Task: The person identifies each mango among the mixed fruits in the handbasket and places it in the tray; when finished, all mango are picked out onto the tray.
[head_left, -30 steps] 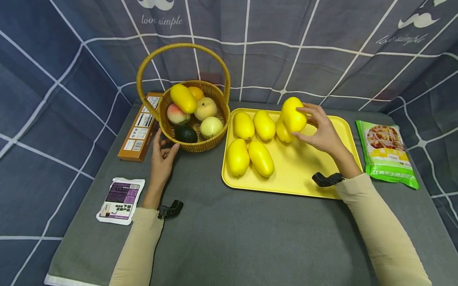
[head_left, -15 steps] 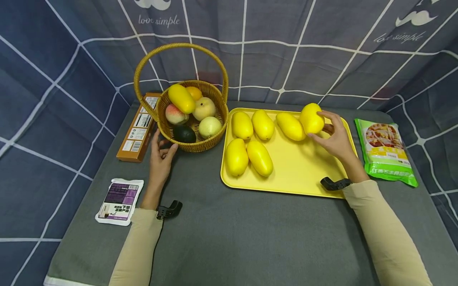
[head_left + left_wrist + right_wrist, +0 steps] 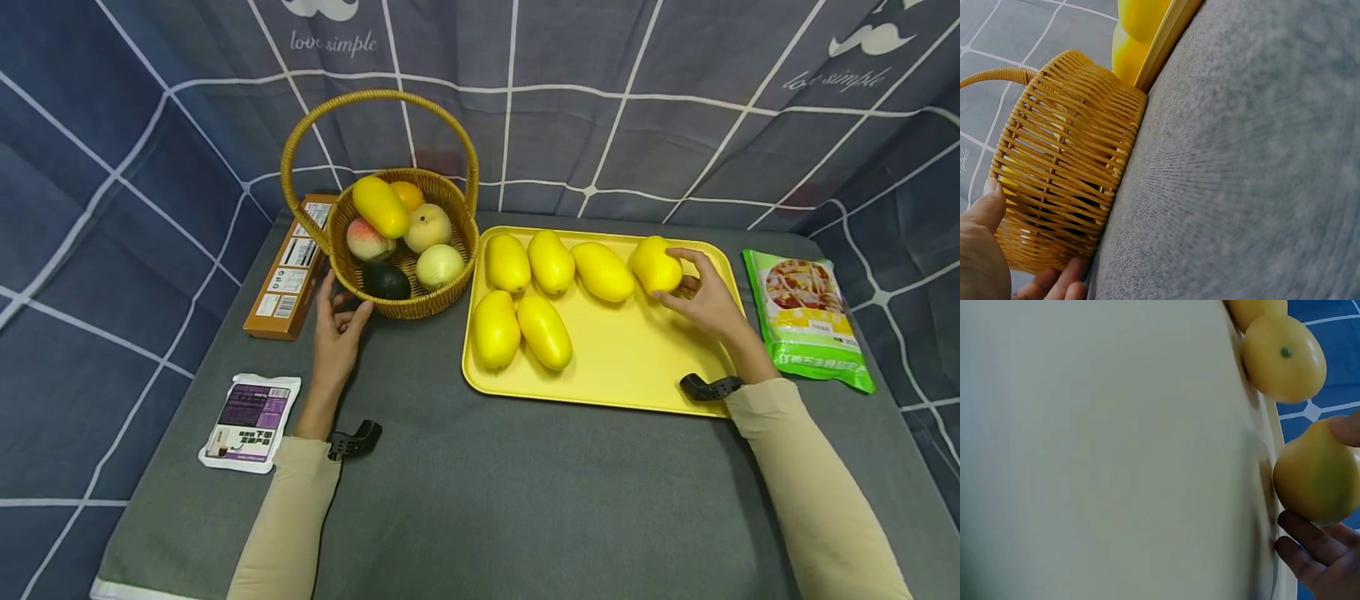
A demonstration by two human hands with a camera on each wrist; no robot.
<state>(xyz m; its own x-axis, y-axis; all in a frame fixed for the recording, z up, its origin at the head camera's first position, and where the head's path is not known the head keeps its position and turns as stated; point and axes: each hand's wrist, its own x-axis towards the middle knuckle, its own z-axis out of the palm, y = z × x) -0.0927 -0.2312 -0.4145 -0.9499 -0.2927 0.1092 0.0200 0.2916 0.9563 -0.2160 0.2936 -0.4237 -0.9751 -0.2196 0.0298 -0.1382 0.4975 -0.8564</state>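
My right hand (image 3: 708, 298) grips a plump yellow mango (image 3: 656, 265) at the back right of the yellow tray (image 3: 637, 375). In the right wrist view, thumb and fingers lie on opposite sides of this mango (image 3: 1317, 475), close beside the tray's edge. Several other yellow mangoes (image 3: 602, 272) lie on the tray in a back row and a front pair. My left hand (image 3: 335, 337) rests against the near left side of a wicker basket (image 3: 420, 308). In the left wrist view, its thumb (image 3: 988, 206) is at the rim and its fingertips (image 3: 1072, 272) are low by the wall.
The basket holds a mango (image 3: 381, 207), peach (image 3: 369, 240), dark avocado (image 3: 386, 281) and other round fruit under a tall handle (image 3: 378, 94). An orange box (image 3: 288, 279) and a white-purple pouch (image 3: 251, 422) lie left; a green food bag (image 3: 810, 321) lies right.
The right hand has carried its mango to the right and lowered it toward the tray's back right. The mango beside it has rolled slightly left. The left hand stays at the basket.
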